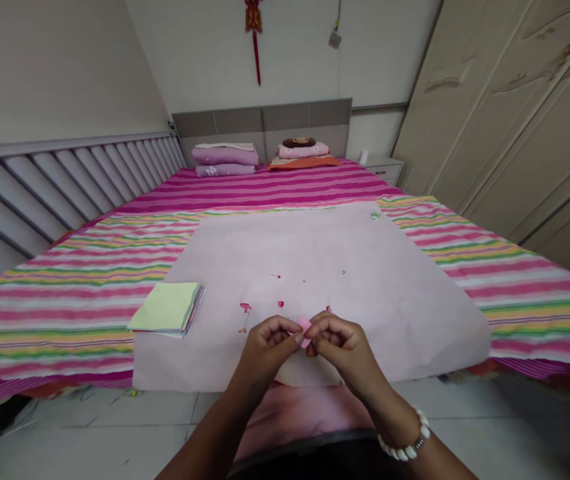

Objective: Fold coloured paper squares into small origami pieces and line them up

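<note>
You pinch the small pink folded paper piece (305, 328) between the fingertips of both hands, left hand (267, 348) and right hand (341, 343) meeting over the near edge of the pale pink sheet (325, 260) on the striped bed (79, 267). So tiny a piece likely needs two grips. Your forearms converge, wrists bent inward. The stack of pastel paper squares (169, 308) lies to your left.

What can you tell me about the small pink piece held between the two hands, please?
The pink piece is small, bright pink and looks like folded paper, though its shape is unclear. The fingertips of the left hand and the right hand pinch it and hide most of it. It shows against the near part of a pale sheet spread on the striped bed.
</note>
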A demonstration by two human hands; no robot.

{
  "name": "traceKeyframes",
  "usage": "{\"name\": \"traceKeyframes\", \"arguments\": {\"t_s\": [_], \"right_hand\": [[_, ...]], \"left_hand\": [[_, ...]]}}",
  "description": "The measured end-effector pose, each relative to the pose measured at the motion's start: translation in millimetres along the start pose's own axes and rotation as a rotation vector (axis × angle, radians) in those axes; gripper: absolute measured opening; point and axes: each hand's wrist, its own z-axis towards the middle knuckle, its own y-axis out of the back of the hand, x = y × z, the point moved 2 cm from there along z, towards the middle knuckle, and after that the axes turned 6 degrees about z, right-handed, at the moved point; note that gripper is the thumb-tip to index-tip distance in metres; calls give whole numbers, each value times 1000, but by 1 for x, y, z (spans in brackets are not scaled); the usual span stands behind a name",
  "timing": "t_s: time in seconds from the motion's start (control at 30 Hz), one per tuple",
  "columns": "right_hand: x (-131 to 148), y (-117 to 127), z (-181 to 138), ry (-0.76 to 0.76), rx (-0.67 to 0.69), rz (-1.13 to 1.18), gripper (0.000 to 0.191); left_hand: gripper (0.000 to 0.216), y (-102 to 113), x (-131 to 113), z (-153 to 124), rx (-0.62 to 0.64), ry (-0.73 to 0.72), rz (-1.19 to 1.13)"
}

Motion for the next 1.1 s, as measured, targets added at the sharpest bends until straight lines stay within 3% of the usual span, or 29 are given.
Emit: {"name": "traceKeyframes", "arguments": {"t_s": [0.1,0.27,0.57,0.87,1.1], "right_hand": [[1,0,-2,-29,28,21,14],[-5,-1,-1,-126,-48,94,37],[-8,1,1,-190,-38,62,23],[-19,4,3,-144,-74,70,16],[-20,2,4,-96,-122,104,10]], "left_hand": [[17,2,-1,0,-22,-9,49],[19,1,-2,-1,-26,-60,62],[41,6,1,3,-59,-78,78],[32,7,5,7,-60,-24,-3],[32,6,12,8,-168,-19,-10]]}}
